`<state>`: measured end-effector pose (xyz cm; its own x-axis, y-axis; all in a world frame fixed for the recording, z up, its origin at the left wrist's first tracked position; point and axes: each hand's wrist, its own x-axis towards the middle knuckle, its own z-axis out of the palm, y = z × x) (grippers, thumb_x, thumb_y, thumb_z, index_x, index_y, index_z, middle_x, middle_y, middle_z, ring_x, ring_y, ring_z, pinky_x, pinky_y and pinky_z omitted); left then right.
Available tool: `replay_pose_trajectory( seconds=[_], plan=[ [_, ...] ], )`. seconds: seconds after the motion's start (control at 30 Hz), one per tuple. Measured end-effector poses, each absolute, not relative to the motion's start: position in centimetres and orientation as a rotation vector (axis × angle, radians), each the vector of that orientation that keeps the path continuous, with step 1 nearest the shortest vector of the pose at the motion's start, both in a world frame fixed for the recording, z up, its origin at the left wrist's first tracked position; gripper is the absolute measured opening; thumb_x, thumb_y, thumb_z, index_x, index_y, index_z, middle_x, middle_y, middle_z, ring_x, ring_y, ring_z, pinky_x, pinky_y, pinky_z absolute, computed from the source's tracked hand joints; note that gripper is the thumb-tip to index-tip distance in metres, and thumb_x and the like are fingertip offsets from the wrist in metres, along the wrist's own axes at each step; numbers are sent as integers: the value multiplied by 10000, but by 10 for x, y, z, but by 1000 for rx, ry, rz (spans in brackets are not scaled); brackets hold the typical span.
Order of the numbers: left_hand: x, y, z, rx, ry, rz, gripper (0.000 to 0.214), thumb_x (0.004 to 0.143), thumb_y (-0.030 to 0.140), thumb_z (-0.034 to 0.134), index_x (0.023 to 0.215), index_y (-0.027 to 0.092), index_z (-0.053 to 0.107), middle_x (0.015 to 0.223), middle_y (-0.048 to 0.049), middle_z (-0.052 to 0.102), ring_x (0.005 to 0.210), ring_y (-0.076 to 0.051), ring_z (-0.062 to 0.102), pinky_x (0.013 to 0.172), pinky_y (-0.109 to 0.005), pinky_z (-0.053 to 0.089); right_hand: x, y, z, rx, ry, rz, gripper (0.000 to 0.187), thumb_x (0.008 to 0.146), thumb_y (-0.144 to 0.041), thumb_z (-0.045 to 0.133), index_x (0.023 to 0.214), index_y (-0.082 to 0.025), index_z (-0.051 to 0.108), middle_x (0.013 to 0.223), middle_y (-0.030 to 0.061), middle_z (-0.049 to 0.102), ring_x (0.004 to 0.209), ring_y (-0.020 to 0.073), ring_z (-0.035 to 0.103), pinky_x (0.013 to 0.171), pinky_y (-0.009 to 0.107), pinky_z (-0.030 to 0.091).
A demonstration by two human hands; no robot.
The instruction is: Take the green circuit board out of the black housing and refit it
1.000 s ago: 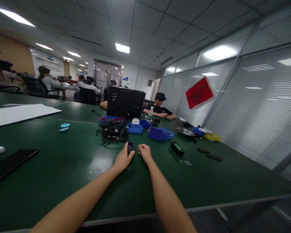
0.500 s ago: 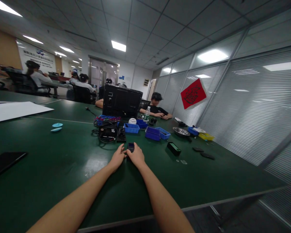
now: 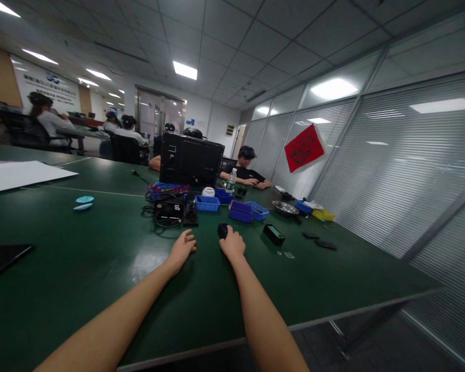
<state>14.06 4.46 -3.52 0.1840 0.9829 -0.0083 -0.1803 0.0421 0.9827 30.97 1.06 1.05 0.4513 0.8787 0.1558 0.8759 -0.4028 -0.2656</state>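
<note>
My right hand (image 3: pixel 233 245) is closed on a small dark box-shaped object (image 3: pixel 222 231), whose far end sticks out past the fingers. The rest of it is covered by the hand, so its exact kind does not show. My left hand (image 3: pixel 182 250) is a short way off to the left, over the green table (image 3: pixel 201 299); its fingers are apart and nothing is in them. To the right of my right hand sits a black open box (image 3: pixel 274 234) with a green inside. A small clear plastic piece (image 3: pixel 290 255) lies in front of that box.
Ahead stand blue trays (image 3: pixel 206 203), a purple-blue box (image 3: pixel 241 212), a baseball (image 3: pixel 208 191), a water bottle (image 3: pixel 231 182) and a black monitor (image 3: pixel 191 160). Black cabled devices (image 3: pixel 169 210) lie left of them. A metal pan (image 3: pixel 285 208) is at right. A person (image 3: pixel 247 173) sits across the table.
My right hand has moved right with the dark object, away from my left hand. My left hand has drawn slightly left and no longer sits by the object. The view has shifted a little.
</note>
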Motion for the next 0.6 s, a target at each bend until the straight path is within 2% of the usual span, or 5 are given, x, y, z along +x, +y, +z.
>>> replay_pose_trajectory(
  seconds=[0.17, 0.3, 0.43, 0.6],
  plan=[
    [139, 42, -33, 1148, 952, 1116, 524, 695, 108, 522, 1202, 149, 399, 1165, -172, 497, 888, -163, 580, 697, -261, 487, 344, 11, 12, -2498, -1291, 43, 589, 739, -348, 503, 1260, -168, 298, 1129, 179, 493, 1019, 291, 496, 750, 400, 413],
    [139, 41, -32, 1160, 954, 1102, 526, 678, 94, 516, 1190, 153, 412, 1115, -149, 525, 809, -136, 589, 673, -254, 492, 352, 14, 8, -2534, -1241, 67, 575, 718, -426, 524, 1184, -127, 368, 1133, 189, 494, 1044, 294, 482, 764, 404, 421],
    [138, 41, -33, 1177, 948, 1086, 525, 672, 71, 481, 1186, 152, 413, 1083, -127, 539, 752, -109, 588, 664, -238, 494, 356, 16, 6, -2538, -1233, 68, 500, 719, -423, 519, 1113, -127, 437, 1120, 178, 506, 1035, 292, 489, 771, 404, 424],
    [137, 42, -34, 1217, 944, 1070, 527, 673, 66, 471, 1192, 134, 406, 1051, -124, 554, 725, -96, 587, 653, -220, 489, 356, 14, 9, -2483, -1224, 45, 469, 722, -403, 517, 1097, -130, 451, 1100, 171, 515, 1022, 301, 492, 744, 409, 429]
  ],
)
